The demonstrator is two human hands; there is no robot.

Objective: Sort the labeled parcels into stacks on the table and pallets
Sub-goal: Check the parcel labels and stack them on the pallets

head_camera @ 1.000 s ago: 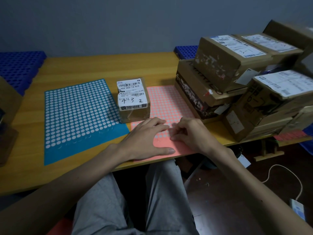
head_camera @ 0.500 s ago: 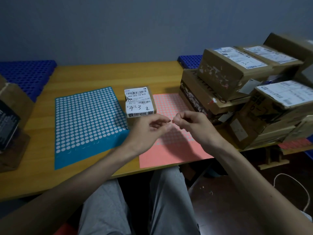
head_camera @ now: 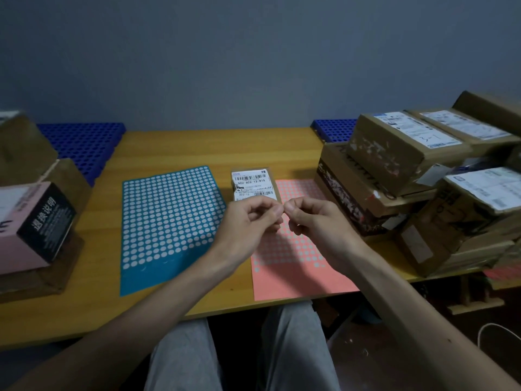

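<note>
A small brown parcel (head_camera: 255, 183) with white barcode labels stands on the wooden table (head_camera: 183, 145), between a blue dot-sticker sheet (head_camera: 169, 215) and a pink dot-sticker sheet (head_camera: 296, 266). My left hand (head_camera: 248, 224) and my right hand (head_camera: 315, 224) are raised just in front of the parcel, above the pink sheet. Both are pinched, and their fingertips meet. Anything held between the fingertips is too small to see. The hands hide the parcel's lower label.
A pile of labeled cardboard parcels (head_camera: 408, 148) fills the table's right end. At the left edge a pink and black box (head_camera: 31, 227) sits on brown boxes. Blue pallets lie behind at the left (head_camera: 81, 142) and right (head_camera: 332, 129). A white cable (head_camera: 490, 328) is on the floor.
Both hands lifted off the pink sheet's near part and came together, pinched, in front of the small parcel. The view has shifted so that the left stack of boxes shows.
</note>
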